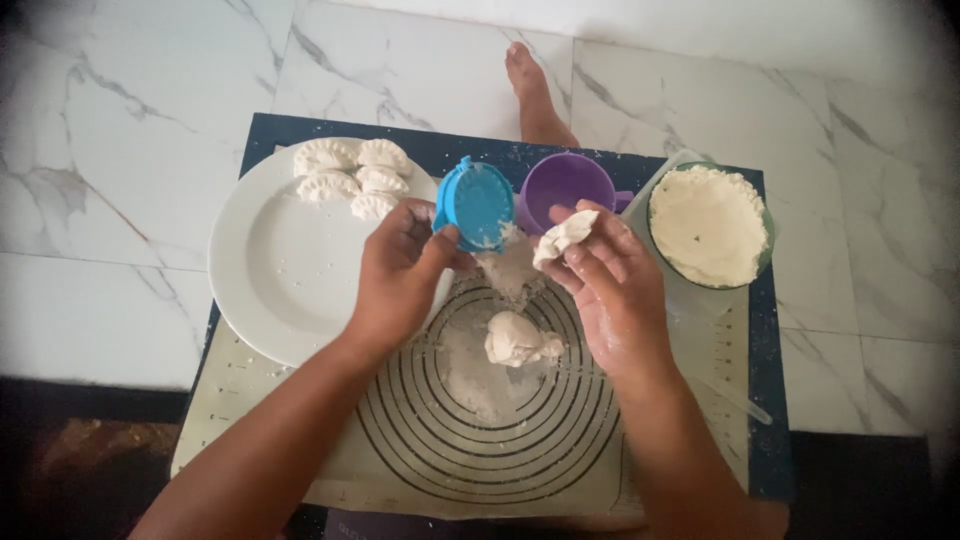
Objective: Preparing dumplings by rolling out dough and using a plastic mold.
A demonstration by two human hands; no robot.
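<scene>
your left hand (400,275) grips the blue mould (474,205), a round hinged plastic press with a ridged rim; it is folded nearly shut and stands tilted on edge, with your thumb across its lower side and the other fingers curled behind it. white flour dusts its face. your right hand (610,285) holds a dumpling (562,238) pinched between thumb and fingertips, just to the right of the mould and apart from it. the dumpling is pale white, half-moon shaped, soft looking, with a pressed edge, and it sits on top of your fingers, above the palm. your right fingers are floury.

below both sets of fingers, between your wrists, a lump of dough (518,340) lies on the mat (420,440), at the middle of its printed black rings, with loose flour around it. beyond your left fingers a white plate (270,270) carries five finished dumplings (350,175) at its far edge. behind the mould stands a purple cup (565,180), and to the right of your right fingers a bowl of flour (708,225).
</scene>
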